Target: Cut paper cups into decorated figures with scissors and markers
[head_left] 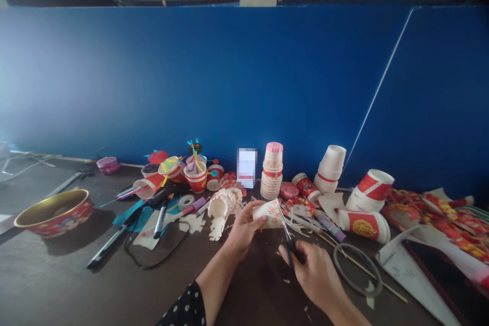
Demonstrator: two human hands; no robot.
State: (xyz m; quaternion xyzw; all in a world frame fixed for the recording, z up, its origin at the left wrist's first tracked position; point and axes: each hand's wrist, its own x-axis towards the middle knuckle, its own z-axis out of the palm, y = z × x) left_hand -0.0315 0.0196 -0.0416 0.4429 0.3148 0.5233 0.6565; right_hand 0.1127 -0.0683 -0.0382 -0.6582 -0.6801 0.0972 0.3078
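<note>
1. Left hand (243, 229): grip clamped around a white paper cup (268, 214) with red print, lying on its side, just in front of the stack of paper cups (272, 170).
2. Right hand (315, 280): grip closed on the scissors (287, 237), handles mostly hidden by the fingers. Blades meet the cup at its right end; the cut line is hard to make out, so probably in the wall.
3. Handling: cup looks very light, thin and fairly stiff, but likely to crush or tear if squeezed. Safest hold looks like the uncut part, gently, away from cut edges; loose strips would be floppy.
4. Around it: dark worktop (257, 298) under both hands, with paper scraps (286, 281) just in front of the stack. Left of the stack are a roll of tape (186, 201) and marker pens (160, 219); further left, a red tin bowl (53, 216). Right of the stack are a wire ring (357, 270) and red-printed cups (364, 223).
</note>
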